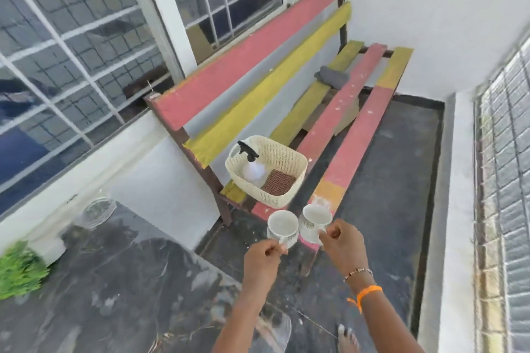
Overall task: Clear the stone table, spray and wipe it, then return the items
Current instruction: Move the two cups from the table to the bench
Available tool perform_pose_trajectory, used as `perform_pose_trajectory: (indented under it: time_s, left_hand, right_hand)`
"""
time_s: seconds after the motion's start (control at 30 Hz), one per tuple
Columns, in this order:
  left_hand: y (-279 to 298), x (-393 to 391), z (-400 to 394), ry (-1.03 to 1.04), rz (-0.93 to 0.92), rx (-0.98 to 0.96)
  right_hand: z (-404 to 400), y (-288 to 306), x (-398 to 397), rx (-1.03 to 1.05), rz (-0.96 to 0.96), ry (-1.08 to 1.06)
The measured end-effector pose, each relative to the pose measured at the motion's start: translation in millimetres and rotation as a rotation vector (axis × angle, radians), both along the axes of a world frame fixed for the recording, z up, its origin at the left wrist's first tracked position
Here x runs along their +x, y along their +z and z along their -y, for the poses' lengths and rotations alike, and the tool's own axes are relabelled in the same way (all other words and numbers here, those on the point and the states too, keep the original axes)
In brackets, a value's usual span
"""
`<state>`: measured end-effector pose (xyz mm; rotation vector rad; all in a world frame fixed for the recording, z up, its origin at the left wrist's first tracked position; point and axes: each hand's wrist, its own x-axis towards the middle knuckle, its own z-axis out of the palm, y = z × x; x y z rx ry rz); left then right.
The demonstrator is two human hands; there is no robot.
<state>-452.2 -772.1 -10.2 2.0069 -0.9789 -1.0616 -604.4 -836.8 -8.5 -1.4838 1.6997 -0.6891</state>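
My left hand [262,259] grips the handle of a white cup [282,227], and my right hand [342,241] grips the handle of a second white cup [315,218]. Both cups are upright and empty, held side by side over the near end of a red and yellow slatted bench [341,157]. On that bench stands a cream woven basket [289,160] holding a spray bottle [251,165] with a black trigger and a brown cloth [278,186]. The dark stone table [114,295] fills the lower left.
A clear glass bowl [96,210] and a green plant [20,272] sit on the stone table's far and left parts. A grey folded cloth [332,76] lies at the bench's far end. Barred windows lie left, white walls behind and right. My bare foot [347,338] shows below.
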Motion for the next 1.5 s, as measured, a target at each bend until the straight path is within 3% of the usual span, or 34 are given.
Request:
perform_pose_trajectory:
  time_s: [0.43,0.67,0.9,1.17,1.37,1.5]
  left_hand:
    - [-137.2,-76.3,151.1,0.207,-0.095,0.229]
    - [-203.7,-82.6,180.8,0.241,-0.047,0.262]
    - [-235.3,-95.1,177.8,0.282,0.057,0.283]
    - [-218.7,-95.9,180.5,0.330,-0.014,0.358]
    - [-173.7,-92.3,166.1,0.635,-0.212,0.359]
    - [-131.2,-76.2,139.9,0.779,-0.327,0.188]
  right_hand:
    - [176.9,-149.1,-45.5,0.282,-0.100,0.169]
    - [213.6,-214.3,-45.1,0.319,-0.128,0.220]
    - [216.6,-239.9,-47.6,0.312,-0.110,0.261]
    - [206.0,-239.9,-53.9,0.290,-0.062,0.205]
    - [188.5,-196.2,-35.0,0.271,0.016,0.275]
    - [165.5,-148.7,-0.6,0.241,0.132,0.396]
